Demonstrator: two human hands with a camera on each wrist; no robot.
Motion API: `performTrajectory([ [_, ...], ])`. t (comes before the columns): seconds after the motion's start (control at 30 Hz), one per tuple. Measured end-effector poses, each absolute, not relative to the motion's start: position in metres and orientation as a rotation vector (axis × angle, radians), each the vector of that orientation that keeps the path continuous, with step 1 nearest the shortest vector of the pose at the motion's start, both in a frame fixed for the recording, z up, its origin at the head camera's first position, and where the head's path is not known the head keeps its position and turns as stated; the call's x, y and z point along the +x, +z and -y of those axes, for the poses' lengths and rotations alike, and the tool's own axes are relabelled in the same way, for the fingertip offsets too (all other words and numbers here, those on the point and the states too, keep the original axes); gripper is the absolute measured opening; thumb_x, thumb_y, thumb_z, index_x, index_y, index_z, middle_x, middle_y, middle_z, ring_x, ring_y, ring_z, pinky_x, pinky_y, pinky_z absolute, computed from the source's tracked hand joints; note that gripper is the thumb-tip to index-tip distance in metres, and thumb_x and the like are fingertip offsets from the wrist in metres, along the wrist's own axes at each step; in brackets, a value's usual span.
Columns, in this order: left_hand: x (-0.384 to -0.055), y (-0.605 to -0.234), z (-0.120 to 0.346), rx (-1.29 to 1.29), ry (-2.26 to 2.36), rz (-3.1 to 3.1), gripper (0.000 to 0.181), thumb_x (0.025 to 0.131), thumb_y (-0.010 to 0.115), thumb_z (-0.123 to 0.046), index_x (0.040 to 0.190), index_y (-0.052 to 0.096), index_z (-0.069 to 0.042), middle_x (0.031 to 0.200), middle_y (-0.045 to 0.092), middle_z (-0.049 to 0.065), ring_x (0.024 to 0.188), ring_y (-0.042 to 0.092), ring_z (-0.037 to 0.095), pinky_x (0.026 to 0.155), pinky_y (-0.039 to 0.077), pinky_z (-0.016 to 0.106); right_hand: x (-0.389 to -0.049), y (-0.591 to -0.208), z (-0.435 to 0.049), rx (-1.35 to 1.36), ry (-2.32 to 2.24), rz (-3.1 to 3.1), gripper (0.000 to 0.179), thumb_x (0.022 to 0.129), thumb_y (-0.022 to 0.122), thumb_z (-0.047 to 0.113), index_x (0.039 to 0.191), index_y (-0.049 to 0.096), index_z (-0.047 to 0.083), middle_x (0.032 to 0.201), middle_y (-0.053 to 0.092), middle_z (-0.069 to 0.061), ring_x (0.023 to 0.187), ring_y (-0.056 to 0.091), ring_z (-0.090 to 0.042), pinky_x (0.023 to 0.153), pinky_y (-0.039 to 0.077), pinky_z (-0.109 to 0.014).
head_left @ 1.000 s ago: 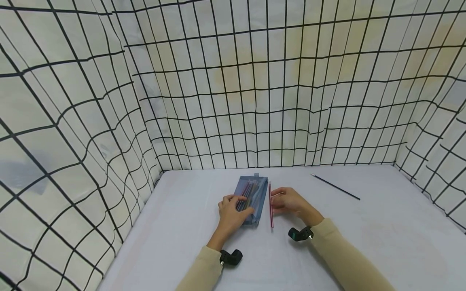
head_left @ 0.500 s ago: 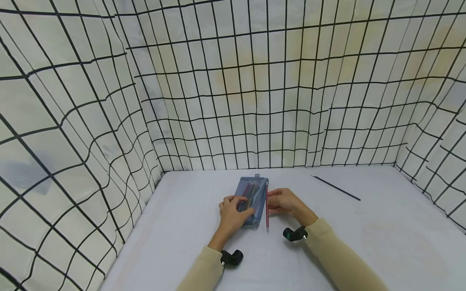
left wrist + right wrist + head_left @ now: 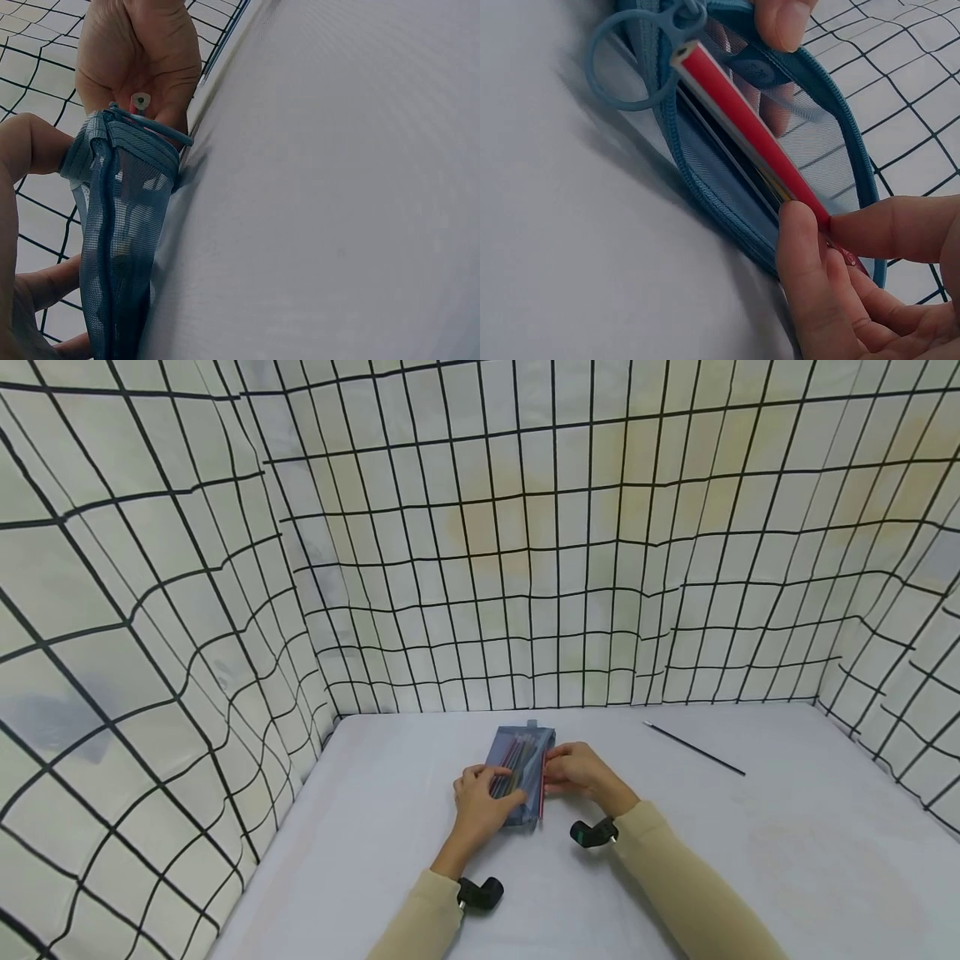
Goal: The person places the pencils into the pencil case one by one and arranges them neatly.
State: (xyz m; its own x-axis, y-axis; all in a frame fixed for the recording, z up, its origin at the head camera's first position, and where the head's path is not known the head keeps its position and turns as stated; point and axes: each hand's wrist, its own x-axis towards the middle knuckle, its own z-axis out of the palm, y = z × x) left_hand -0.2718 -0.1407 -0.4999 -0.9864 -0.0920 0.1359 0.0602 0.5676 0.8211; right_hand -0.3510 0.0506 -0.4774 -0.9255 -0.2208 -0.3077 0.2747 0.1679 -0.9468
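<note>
A blue mesh pencil case (image 3: 534,777) lies on the table with several pencils showing through its mesh. My left hand (image 3: 480,802) holds the case, its fingertips at the open zipper rim. At the case's right side, my right hand (image 3: 585,771) pinches a red pencil (image 3: 742,135) between thumb and fingers. In the right wrist view, that pencil lies along the unzipped mouth, slanted, overlapping the opening. More pencils show inside behind it. A round blue zipper pull (image 3: 604,60) hangs at one end of the mouth. In the left wrist view, the right hand's palm is just beyond the case.
A black pencil (image 3: 693,747) lies apart on the white table (image 3: 337,835), toward the back right. White walls with a black grid (image 3: 480,568) stand along the table's back and sides. A small black camera (image 3: 480,893) sits on each wrist.
My right hand has moved left with the red pencil, from beside the pencil case to its right edge. My left hand has stayed on the case.
</note>
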Motion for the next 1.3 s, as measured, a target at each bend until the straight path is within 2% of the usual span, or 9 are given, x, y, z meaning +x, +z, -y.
performTrajectory([
  [0.13,-0.271,-0.499,0.14,0.024,-1.393,2.627,0.047,0.079,0.078,-0.04,0.119,0.07,-0.018,0.145,0.043,0.017,0.135,0.032,0.038,0.106,0.035,0.062,-0.353,-0.478,-0.048,0.061,-1.829,-2.064,0.042,0.093,0.062,-0.003,0.134,0.053,-0.008,0.114,0.064,-0.02,0.09,0.066,-0.022,0.075,0.061,-0.033],
  [0.43,-0.271,-0.499,0.14,0.038,-1.371,2.633,0.047,0.079,0.078,-0.04,0.12,0.07,-0.018,0.145,0.043,0.017,0.133,0.032,0.038,0.106,0.035,0.062,-0.352,-0.476,-0.042,0.054,-1.864,-2.047,0.041,0.093,0.062,-0.005,0.132,0.05,-0.01,0.102,0.065,-0.016,0.083,0.067,-0.02,0.075,0.061,-0.032],
  [0.7,-0.271,-0.5,0.14,0.029,-1.373,2.63,0.047,0.079,0.078,-0.039,0.119,0.069,-0.018,0.144,0.043,0.017,0.133,0.032,0.037,0.105,0.036,0.061,-0.35,-0.476,-0.043,0.086,-1.846,-2.081,0.038,0.093,0.062,-0.004,0.129,0.055,-0.009,0.092,0.066,-0.013,0.073,0.067,-0.016,0.067,0.06,-0.028],
  [0.97,-0.271,-0.499,0.14,0.037,-1.379,2.632,0.045,0.079,0.077,-0.039,0.119,0.07,-0.019,0.143,0.044,0.015,0.133,0.032,0.036,0.105,0.035,0.061,-0.353,-0.476,-0.06,0.066,-1.789,-2.201,0.037,0.093,0.063,0.002,0.13,0.062,-0.002,0.098,0.069,-0.014,0.076,0.067,-0.016,0.066,0.059,-0.028],
  [1.3,-0.27,-0.498,0.14,0.018,-1.399,2.634,0.047,0.079,0.077,-0.039,0.121,0.07,-0.018,0.146,0.042,0.017,0.135,0.031,0.038,0.106,0.035,0.064,-0.36,-0.469,-0.104,-0.108,-1.669,-2.429,0.038,0.095,0.059,0.001,0.132,0.056,-0.005,0.105,0.068,-0.018,0.081,0.068,-0.018,0.073,0.061,-0.031],
])
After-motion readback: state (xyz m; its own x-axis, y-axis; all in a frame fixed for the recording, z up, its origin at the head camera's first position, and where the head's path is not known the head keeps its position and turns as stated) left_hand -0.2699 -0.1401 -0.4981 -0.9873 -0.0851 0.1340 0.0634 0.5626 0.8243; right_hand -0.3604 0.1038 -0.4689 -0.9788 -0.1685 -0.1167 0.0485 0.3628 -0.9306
